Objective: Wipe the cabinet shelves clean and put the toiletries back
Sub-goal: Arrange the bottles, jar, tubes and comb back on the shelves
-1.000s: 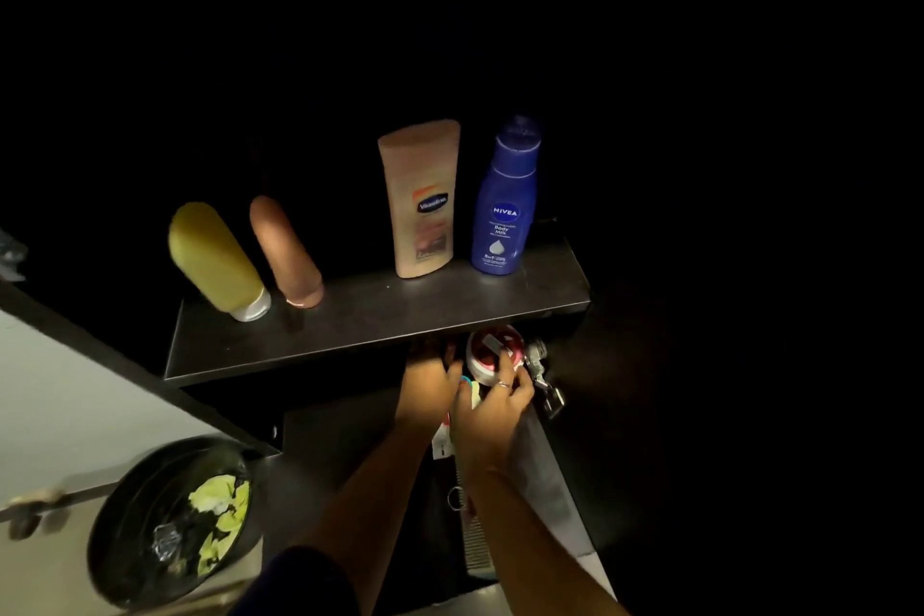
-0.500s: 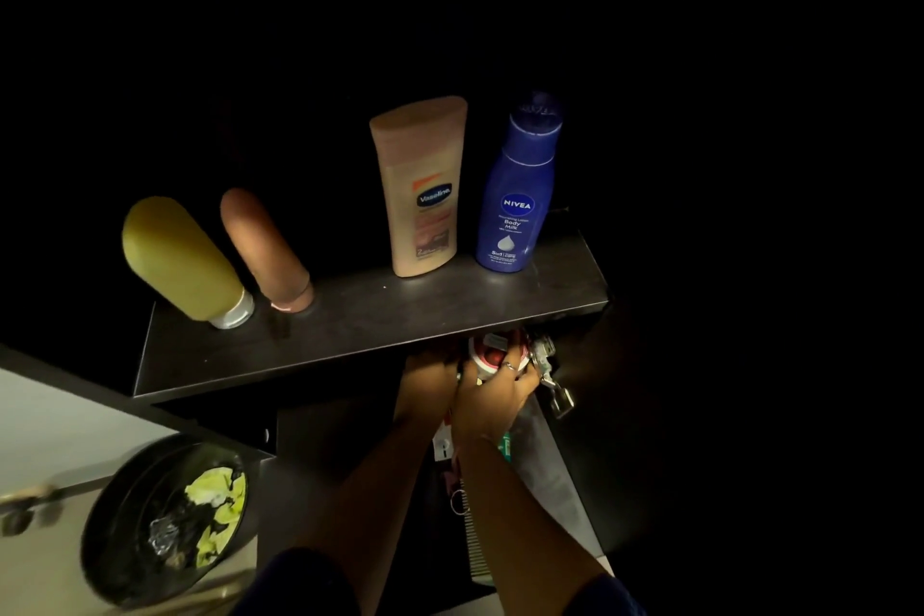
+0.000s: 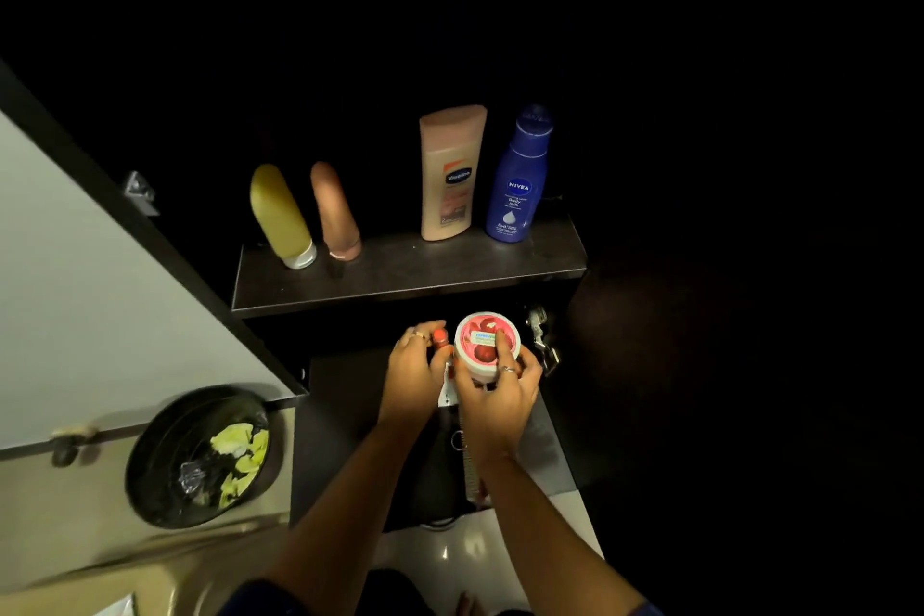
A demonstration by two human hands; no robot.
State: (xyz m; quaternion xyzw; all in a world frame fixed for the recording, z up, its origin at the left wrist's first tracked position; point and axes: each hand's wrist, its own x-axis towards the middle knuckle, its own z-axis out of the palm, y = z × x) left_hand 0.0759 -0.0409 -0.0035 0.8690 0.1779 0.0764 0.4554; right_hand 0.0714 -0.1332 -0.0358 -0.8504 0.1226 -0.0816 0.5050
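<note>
Fingers of the right hand (image 3: pixel 495 390) curl round a round pink-lidded cream jar (image 3: pixel 486 345): the forefinger lies across the lid, the thumb presses its near left edge, and the ringed finger wraps its right side. The jar sits just in front of the shelf (image 3: pixel 400 275), below its near edge, held above the dark lower shelf (image 3: pixel 345 395). Just left of the jar, the left hand (image 3: pixel 417 368) has its fingers bent round a small orange-red item (image 3: pixel 440 340) that I cannot identify; its fingertips almost touch the jar's left side.

On the shelf above, four toiletries stand well apart from the hands. At the far left a yellow bottle (image 3: pixel 280 215) and a brown bottle (image 3: pixel 335 210) rest cap-down, leaning left. To the right a peach Vaseline lotion bottle (image 3: pixel 450 175) and a blue Nivea bottle (image 3: pixel 517 180) stand upright, close together.

Near left, a black bin (image 3: pixel 150 455) holds crumpled yellow-green scraps beside the open white cabinet door (image 3: pixel 100 290). A metal hinge (image 3: pixel 542 340) shows right of the jar.
</note>
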